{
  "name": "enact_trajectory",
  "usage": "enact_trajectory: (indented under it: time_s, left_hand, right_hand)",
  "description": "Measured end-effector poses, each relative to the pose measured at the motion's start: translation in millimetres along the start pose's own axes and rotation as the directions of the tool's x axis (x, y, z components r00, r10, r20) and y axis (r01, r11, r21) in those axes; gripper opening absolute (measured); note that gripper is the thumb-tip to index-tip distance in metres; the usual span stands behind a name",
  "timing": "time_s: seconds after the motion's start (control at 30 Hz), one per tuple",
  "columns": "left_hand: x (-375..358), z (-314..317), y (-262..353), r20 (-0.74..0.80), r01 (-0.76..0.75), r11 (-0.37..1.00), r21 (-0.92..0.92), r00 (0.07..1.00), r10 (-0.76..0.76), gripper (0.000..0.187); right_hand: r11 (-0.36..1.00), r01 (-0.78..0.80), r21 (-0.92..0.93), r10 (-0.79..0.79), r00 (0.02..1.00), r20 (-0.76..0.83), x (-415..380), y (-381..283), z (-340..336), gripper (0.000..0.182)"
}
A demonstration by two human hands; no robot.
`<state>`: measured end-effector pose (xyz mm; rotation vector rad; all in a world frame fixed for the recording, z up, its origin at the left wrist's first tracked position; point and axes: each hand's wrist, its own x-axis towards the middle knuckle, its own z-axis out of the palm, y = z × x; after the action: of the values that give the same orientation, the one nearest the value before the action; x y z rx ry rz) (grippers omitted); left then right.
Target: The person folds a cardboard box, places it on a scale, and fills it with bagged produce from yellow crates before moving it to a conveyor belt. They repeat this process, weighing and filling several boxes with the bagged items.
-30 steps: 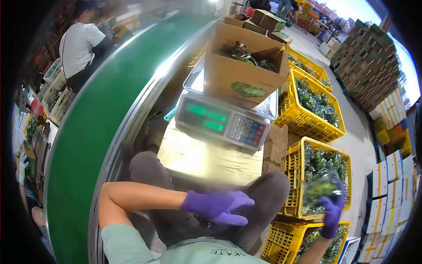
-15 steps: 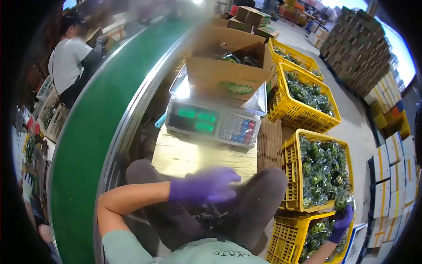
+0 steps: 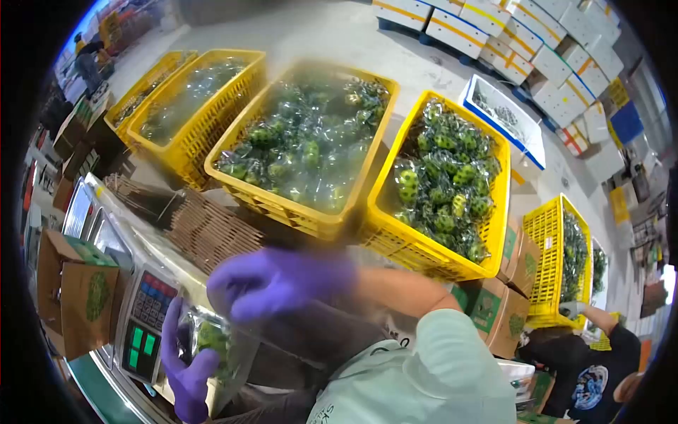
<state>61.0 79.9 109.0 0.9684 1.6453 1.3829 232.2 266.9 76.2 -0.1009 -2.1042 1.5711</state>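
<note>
This looks like a produce-packing warehouse: yellow plastic crates full of clear-bagged green produce, a digital scale, a printed cardboard carton, stacked white boxes.

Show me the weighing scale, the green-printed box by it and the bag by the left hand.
Weighing scale (image 3: 147, 318): head view, on the front panel.
Green-printed box (image 3: 89, 300): head view, on the printed side.
Bag (image 3: 212, 340): head view, on the green contents.

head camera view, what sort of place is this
Probably a produce packing area or warehouse: it has yellow crates of plastic-wrapped green produce, a digital scale and stacked white boxes.
</note>
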Motion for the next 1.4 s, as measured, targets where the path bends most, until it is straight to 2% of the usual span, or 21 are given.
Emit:
enact_trajectory:
  time_s: [0.07,0.13,0.23,0.27,0.33,0.5,0.57,0.6,0.63,0.77,0.8,0.83,0.87,0.93,1.03,1.1,1.17,1.23,1.3,1.37,1.4]
  left_hand:
    - [1,-1,9,-0.001,0.079,0.995,0.067,0.997,-0.08,0.097]
    - [4,-9,-1,-0.055,0.013,0.996,0.091,0.998,-0.008,0.098]
    - [11,-12,-9,-0.101,-0.108,0.984,0.139,0.987,0.122,0.086]
    - [18,-14,-13,-0.055,-0.113,0.987,0.118,0.991,0.12,0.085]
    - [23,-12,-13,-0.016,-0.114,0.988,0.102,0.993,0.117,0.085]
    - [40,23,-6,0.089,-0.136,0.981,0.136,0.988,0.125,0.088]
    - [44,37,4,0.102,-0.132,0.969,0.209,0.988,0.113,0.09]
    - [46,43,7,0.111,-0.132,0.965,0.226,0.988,0.109,0.091]
    - [47,47,9,0.117,-0.132,0.963,0.236,0.987,0.107,0.091]
    - [52,56,14,0.137,-0.147,0.956,0.252,0.984,0.115,0.093]
    - [51,57,15,0.117,-0.139,0.963,0.23,0.986,0.115,0.094]
    - [50,59,16,0.097,-0.132,0.97,0.205,0.989,0.114,0.094]
    - [48,59,16,0.096,-0.133,0.97,0.204,0.989,0.116,0.094]
    - [45,60,15,0.028,-0.18,0.961,0.21,0.984,0.178,0.094]
    - [39,47,15,0.07,-0.159,0.961,0.226,0.987,0.147,0.095]
    - [35,44,16,0.047,-0.183,0.949,0.257,0.983,0.176,0.096]
    - [32,42,15,0.032,-0.202,0.937,0.287,0.979,0.201,0.096]
    - [31,33,13,0.061,-0.149,0.952,0.267,0.989,0.137,0.095]
    - [32,27,4,0.059,-0.167,0.952,0.256,0.986,0.157,0.093]
    - [33,28,1,0.067,-0.157,0.954,0.257,0.987,0.144,0.092]
    - [34,31,0,0.07,-0.157,0.954,0.255,0.987,0.144,0.092]
  right_hand:
    - [0.953,-0.129,0.274,0.223,0.911,-0.346,-35,41,-46,0.039]
    - [0.92,-0.275,-0.28,-0.009,0.697,-0.717,-89,80,-132,0.037]
    - [0.236,-0.84,-0.488,-0.36,0.391,-0.847,-209,142,-238,0.061]
    - [0.038,-0.977,-0.21,-0.345,0.184,-0.92,-284,174,-267,0.064]
    - [-0.224,-0.96,-0.169,0.117,0.146,-0.982,-329,177,-269,0.061]
    - [-0.146,-0.954,-0.26,0.123,0.243,-0.962,-345,182,-256,0.045]
    - [0.281,-0.909,-0.307,-0.046,0.307,-0.951,-373,200,-260,0.04]
    - [0.466,-0.878,-0.112,0.132,0.195,-0.972,-370,184,-257,0.038]
    - [0.468,-0.877,-0.107,0.136,0.191,-0.972,-377,187,-254,0.038]
    - [0.771,-0.589,0.243,0.27,-0.044,-0.962,-394,181,-248,0.034]
    - [0.926,-0.134,0.354,0.361,0.034,-0.932,-388,168,-245,0.031]
    - [0.837,0.344,0.426,0.4,0.147,-0.905,-385,159,-243,0.032]
    - [0.742,0.439,0.506,0.486,0.168,-0.858,-388,163,-252,0.037]
    - [0.927,0.18,0.328,0.276,0.264,-0.924,-372,158,-257,0.037]
    - [0.706,0.441,0.554,0.48,0.277,-0.833,-350,130,-254,0.037]
    - [0.917,-0.073,0.393,0.381,0.458,-0.803,-346,123,-255,0.028]
    - [0.739,-0.663,-0.119,0.313,0.494,-0.811,-344,99,-268,0.028]
    - [0.445,-0.873,-0.202,0.011,0.231,-0.973,-364,102,-277,0.041]
    - [-0.121,-0.991,-0.049,-0.151,0.067,-0.986,-397,103,-278,0.057]
    - [-0.289,-0.946,0.146,0.202,-0.21,-0.957,-413,102,-268,0.086]
    - [-0.325,-0.945,0.034,0.17,-0.094,-0.981,-414,118,-255,0.092]
